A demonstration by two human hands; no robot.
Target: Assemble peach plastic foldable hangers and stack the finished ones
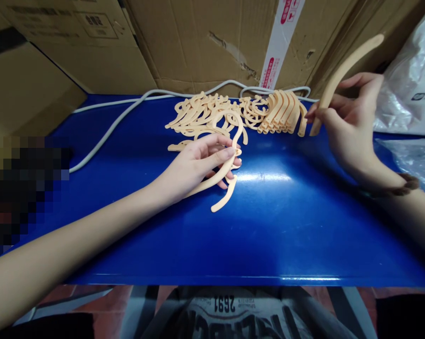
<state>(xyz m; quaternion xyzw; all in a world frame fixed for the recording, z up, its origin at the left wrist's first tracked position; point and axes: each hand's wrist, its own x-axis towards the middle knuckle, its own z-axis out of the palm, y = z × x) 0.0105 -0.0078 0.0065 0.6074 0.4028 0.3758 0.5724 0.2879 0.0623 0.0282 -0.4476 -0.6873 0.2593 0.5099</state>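
Note:
My left hand [198,162] rests on the blue table [268,235], its fingers closed round a curved peach-coloured plastic strip [226,165]. Another loose strip [224,197] lies just beneath it. My right hand [349,122] is raised at the right and pinches a long curved peach strip [342,70] that points up toward the cardboard. A loose heap of the same strips [205,115] lies behind my left hand. A neat row of stacked strips [283,110] stands to the left of my right hand.
Cardboard boxes [198,42] wall off the back and left. A white cable [127,113] runs along the table's far edge. Clear plastic bags [410,84] lie at the right. A blurred patch [21,197] covers the left edge.

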